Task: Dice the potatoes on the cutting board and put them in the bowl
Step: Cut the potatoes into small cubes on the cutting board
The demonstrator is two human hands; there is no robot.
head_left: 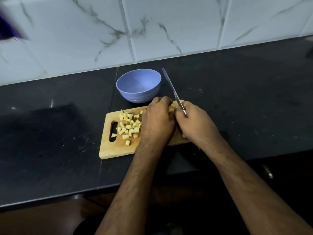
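**A:** Where's the potato that's being cut?

**B:** At the upper right corner of the cutting board (116, 148), wedged between the two hands. Only a pale sliver of the potato piece (171, 109) shows in the gap; the left hand (156, 122) is curled down over it, fingers clenched on top, so its long axis can't be read.

**A:** And the knife?

**B:** The right hand (194, 123) is wrapped round the handle, touching the left hand. The knife (171, 89) has its blade running up and slightly left from that hand, tip raised toward the upper middle of the frame, just to the right of the bowl (138, 85).

**A:** So what does the next cut turn on?

**B:** I'd judge that the blade must come down immediately right of the left knuckles, across the piece. The piece lies left of the knife hand, nearly under the blade's heel, so there's little room for error with those fingertips.

**A:** What about the finished cubes?

**B:** A loose heap of diced potato (129, 126) sits on the middle left of the board, near the handle slot, left of the left hand. One cube lies at the slot's edge.

**A:** The bowl?

**B:** Blue, empty, on the dark surface (237, 99) just above the board's top edge. The left hand is nearer the heap.
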